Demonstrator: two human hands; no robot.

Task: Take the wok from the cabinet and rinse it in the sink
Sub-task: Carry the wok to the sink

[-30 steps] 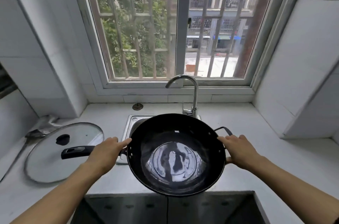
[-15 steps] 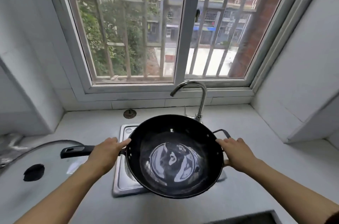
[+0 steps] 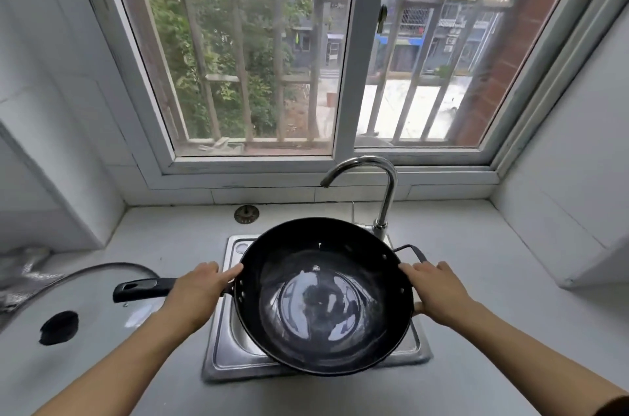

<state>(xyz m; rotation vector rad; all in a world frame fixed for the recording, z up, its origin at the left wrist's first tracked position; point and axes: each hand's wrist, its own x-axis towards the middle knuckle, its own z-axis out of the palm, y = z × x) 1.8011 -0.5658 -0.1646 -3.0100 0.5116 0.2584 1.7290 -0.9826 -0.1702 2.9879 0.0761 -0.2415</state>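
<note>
A black wok [image 3: 323,300] hangs level over the small steel sink [image 3: 221,351], covering most of the basin. My left hand [image 3: 195,293] grips its long black handle [image 3: 143,289] close to the bowl. My right hand [image 3: 434,289] holds the rim at the small loop handle [image 3: 413,250] on the other side. The curved chrome tap [image 3: 381,191] stands just behind the wok, its spout above the far rim. No water runs from it.
A glass lid with a black knob [image 3: 58,327] lies on the grey counter [image 3: 493,279] at the left. A round metal plug [image 3: 246,214] sits behind the sink. White tiled walls close both sides, and a barred window is straight ahead.
Both hands have carried the wok forward from above the counter's front to over the sink. The view has moved closer to the window and the dark hob at the bottom has dropped out.
</note>
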